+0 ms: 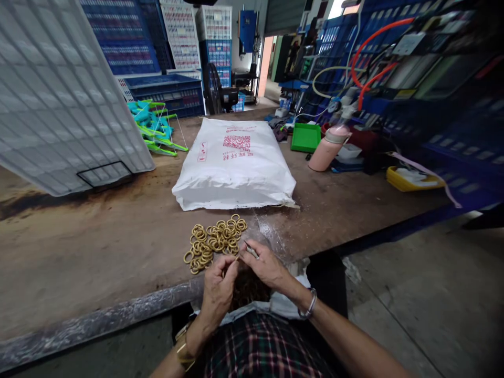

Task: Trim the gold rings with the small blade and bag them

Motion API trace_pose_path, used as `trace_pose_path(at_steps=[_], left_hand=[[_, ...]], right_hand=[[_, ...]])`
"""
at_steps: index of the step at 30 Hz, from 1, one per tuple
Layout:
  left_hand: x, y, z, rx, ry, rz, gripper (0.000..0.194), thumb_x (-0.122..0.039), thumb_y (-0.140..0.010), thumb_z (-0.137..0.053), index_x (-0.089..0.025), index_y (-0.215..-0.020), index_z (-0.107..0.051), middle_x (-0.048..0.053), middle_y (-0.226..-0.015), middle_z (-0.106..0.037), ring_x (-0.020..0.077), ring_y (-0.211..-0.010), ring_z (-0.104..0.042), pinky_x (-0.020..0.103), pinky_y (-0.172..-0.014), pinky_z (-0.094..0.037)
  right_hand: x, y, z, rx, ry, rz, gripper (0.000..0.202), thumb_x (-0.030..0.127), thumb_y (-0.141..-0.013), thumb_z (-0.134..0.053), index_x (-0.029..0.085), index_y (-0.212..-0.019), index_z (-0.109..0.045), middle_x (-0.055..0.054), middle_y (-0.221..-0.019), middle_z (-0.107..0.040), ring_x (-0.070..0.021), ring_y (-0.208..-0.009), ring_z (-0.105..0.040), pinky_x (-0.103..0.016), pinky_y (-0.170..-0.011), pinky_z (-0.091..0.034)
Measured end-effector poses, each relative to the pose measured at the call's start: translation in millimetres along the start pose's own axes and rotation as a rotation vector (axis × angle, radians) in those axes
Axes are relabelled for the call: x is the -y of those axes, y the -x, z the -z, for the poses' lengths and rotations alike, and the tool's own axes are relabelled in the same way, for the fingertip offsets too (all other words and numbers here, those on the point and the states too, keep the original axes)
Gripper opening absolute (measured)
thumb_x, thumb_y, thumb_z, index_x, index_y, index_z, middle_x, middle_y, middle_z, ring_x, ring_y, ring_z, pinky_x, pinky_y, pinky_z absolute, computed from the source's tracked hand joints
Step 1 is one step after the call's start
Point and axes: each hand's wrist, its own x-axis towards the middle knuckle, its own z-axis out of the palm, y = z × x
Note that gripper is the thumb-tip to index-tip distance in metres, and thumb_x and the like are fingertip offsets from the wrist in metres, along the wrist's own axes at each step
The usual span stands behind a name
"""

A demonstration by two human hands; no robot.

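My left hand (220,283) is pinched shut at the table's near edge on what looks like a brass-coloured ring, mostly hidden by the fingers. Close against it, my right hand (266,266) grips a small metal tool with a dark pointed tip (252,250), probably a small blade. The fingertips of both hands meet over the held piece. Just beyond them lies a loose pile of brass-coloured rings (220,236) on the brown tabletop (129,252). Below the hands, a dark brown heap (248,289) rests on pale cloth in my lap, its details unclear.
Behind the rings lies a full white sack (236,168) with red print. A white ribbed crate (74,100) stands on the left, with green and turquoise plastic pieces (157,128) beside it. To the right are a green tray (306,137), a pink bottle (327,149) and a yellow container (413,179).
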Motion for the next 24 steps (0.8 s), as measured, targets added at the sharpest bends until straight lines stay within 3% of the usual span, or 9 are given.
trace_pose_path(at_steps=[3,8,16,20,24], left_hand=[[0,1,0.0,0.041,-0.004,0.025,0.022,-0.037,-0.073,-0.059,-0.016,-0.071,-0.064,-0.001,-0.06,-0.056,0.0103,-0.057,-0.048,0.022,-0.056,-0.039],[5,4,0.5,0.206,0.223,0.344,0.033,-0.05,-0.076,-0.054,-0.017,-0.078,-0.054,-0.007,-0.054,-0.045,0.0047,-0.038,-0.031,0.017,-0.036,-0.023],[3,6,0.1,0.2,0.351,0.35,0.032,-0.048,-0.073,-0.059,-0.017,-0.076,-0.051,-0.006,-0.057,-0.047,0.0028,-0.039,-0.033,0.015,-0.036,-0.023],[3,6,0.6,0.182,0.368,0.335,0.033,-0.049,-0.073,-0.06,-0.017,-0.075,-0.051,-0.006,-0.058,-0.048,0.0032,-0.04,-0.034,0.014,-0.035,-0.023],[5,5,1.7,0.148,0.331,0.309,0.032,-0.048,-0.075,-0.058,-0.017,-0.075,-0.05,-0.005,-0.058,-0.049,0.003,-0.04,-0.035,0.014,-0.036,-0.025]], right_hand=[[1,-1,-2,-0.024,0.053,0.017,0.02,0.032,-0.082,-0.043,0.018,-0.069,-0.047,0.005,-0.062,-0.043,-0.0091,-0.058,-0.039,-0.021,-0.056,-0.032],[-2,2,-8,-0.043,0.1,-0.009,0.021,0.033,-0.083,-0.043,0.017,-0.069,-0.049,0.005,-0.061,-0.045,-0.0088,-0.056,-0.039,-0.021,-0.054,-0.031],[-11,-1,-5,-0.077,0.055,-0.011,0.024,0.031,-0.085,-0.039,0.017,-0.069,-0.05,0.002,-0.062,-0.052,-0.0103,-0.057,-0.045,-0.021,-0.056,-0.034],[-11,6,-3,-0.043,0.262,0.085,0.02,0.022,-0.084,-0.038,0.018,-0.068,-0.049,0.003,-0.058,-0.051,-0.0099,-0.053,-0.042,-0.021,-0.053,-0.031],[-7,14,-4,0.032,0.514,0.185,0.015,0.01,-0.076,-0.04,0.019,-0.072,-0.052,0.001,-0.063,-0.054,-0.0114,-0.056,-0.043,-0.022,-0.056,-0.029]])
